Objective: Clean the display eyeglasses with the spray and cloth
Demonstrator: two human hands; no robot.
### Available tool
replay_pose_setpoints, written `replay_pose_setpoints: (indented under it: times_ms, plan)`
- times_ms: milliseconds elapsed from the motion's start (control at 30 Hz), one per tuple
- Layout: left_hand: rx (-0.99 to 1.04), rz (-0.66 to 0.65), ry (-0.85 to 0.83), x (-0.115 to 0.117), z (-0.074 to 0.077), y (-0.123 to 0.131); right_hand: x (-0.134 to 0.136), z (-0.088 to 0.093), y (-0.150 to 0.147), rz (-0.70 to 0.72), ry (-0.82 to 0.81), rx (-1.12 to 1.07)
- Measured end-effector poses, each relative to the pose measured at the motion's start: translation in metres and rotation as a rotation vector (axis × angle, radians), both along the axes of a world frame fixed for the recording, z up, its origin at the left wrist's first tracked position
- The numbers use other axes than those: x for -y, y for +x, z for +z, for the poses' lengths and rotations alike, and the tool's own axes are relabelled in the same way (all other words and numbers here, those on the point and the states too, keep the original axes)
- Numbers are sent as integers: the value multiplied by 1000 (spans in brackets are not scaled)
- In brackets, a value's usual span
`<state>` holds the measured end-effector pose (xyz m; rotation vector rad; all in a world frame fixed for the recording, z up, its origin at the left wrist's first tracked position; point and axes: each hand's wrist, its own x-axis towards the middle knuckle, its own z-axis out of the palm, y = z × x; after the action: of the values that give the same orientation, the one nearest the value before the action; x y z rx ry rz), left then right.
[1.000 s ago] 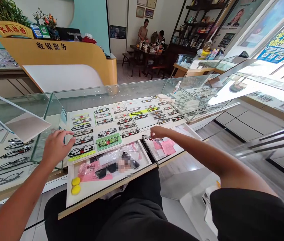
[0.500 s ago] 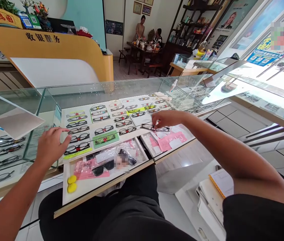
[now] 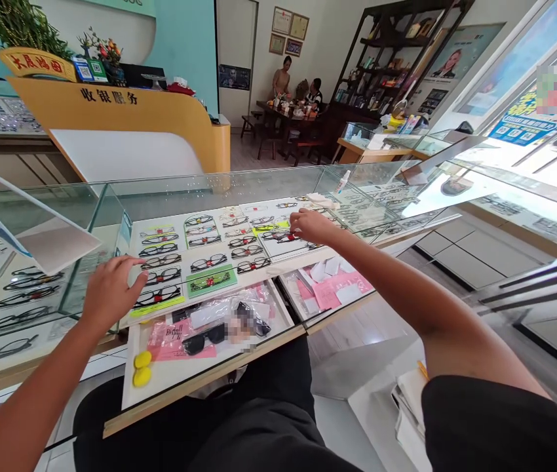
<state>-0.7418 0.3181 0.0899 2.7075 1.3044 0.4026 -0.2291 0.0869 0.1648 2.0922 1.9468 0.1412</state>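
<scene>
My right hand [image 3: 310, 226] reaches over the display counter, its fingers pinching a pair of dark-framed eyeglasses [image 3: 284, 237] low over the white display board. The hand hides part of that frame. On the other side, my left hand [image 3: 115, 288] is open, thumb and fingers apart, by the left column of eyeglasses [image 3: 163, 276]. It holds nothing. Several more frames lie in rows, many with red tags, and one rests on a green card [image 3: 229, 276].
An open drawer [image 3: 134, 390] in front of me holds sunglasses [image 3: 204, 339], plastic bags and two yellow round pieces [image 3: 142, 367]. A second drawer [image 3: 325, 316] has pink packets. Glass panels [image 3: 82, 242] stand around the display. Two people are at a far table [image 3: 286, 111].
My right hand has moved away from me with the eyeglasses, from above the right drawer to the display board. The left hand stays open in nearly the same place. The view has shifted slightly.
</scene>
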Motion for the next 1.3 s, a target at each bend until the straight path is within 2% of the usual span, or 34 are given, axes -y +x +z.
replay_pose_setpoints:
  times_ms: [167,533,767,1000,1133,1200,1233,1300]
  plan:
    - [12,10,8,1,0,1,-2,-8,15,-55,19,-41]
    - [64,14,19,2,-1,2,-17,-12,36,-109,48,-37]
    - [40,13,31,2,-3,1,-20,-14,38,-119,62,-25]
    - [42,13,51,0,-7,0,-10,-12,37,-201,84,-26]
    - [7,11,64,3,-8,0,3,3,21,-162,192,-44]
    - [-47,-7,71,2,-7,0,12,7,2,-111,228,-152]
    - [-78,-21,74,0,-6,1,17,5,-11,-68,180,-236]
    - [-133,-47,74,-6,-2,4,25,-11,-40,37,-47,-384]
